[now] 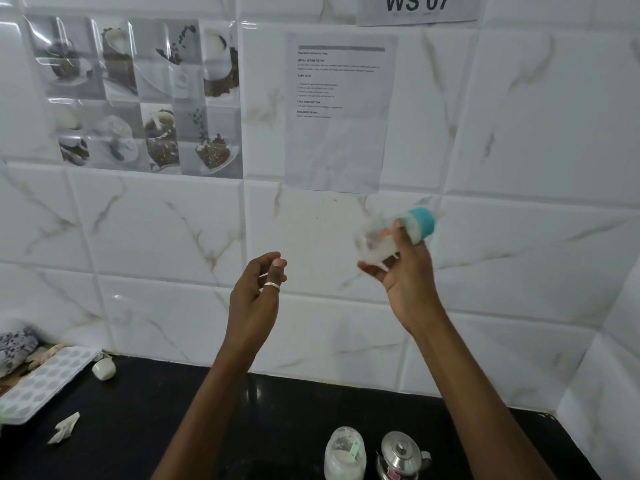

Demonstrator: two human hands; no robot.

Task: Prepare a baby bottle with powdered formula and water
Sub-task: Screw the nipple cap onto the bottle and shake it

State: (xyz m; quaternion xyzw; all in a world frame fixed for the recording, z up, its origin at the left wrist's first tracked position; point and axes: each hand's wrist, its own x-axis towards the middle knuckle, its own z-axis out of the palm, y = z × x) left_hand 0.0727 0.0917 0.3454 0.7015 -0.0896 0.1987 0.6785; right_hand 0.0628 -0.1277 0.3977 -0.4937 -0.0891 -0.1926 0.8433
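My right hand [403, 268] is raised in front of the tiled wall and grips a clear baby bottle [377, 242] with a teal collar [421, 223]. The bottle lies tilted, its teat end pointing up and right, and it is motion-blurred with a white haze inside. My left hand [258, 289] hovers to its left with fingers loosely curled, a ring on one finger, and holds nothing. On the black counter [242, 410] below stand a glass jar of white powder [344, 455] and a steel kettle [401, 453], side by side at the bottom edge.
A white ice-cube tray [45, 382] lies at the counter's left edge, with a small white cap-like object [103, 368] behind it and a crumpled white scrap [64, 432] in front. A patterned cloth [15, 344] sits far left. A printed sheet [341, 112] hangs on the wall.
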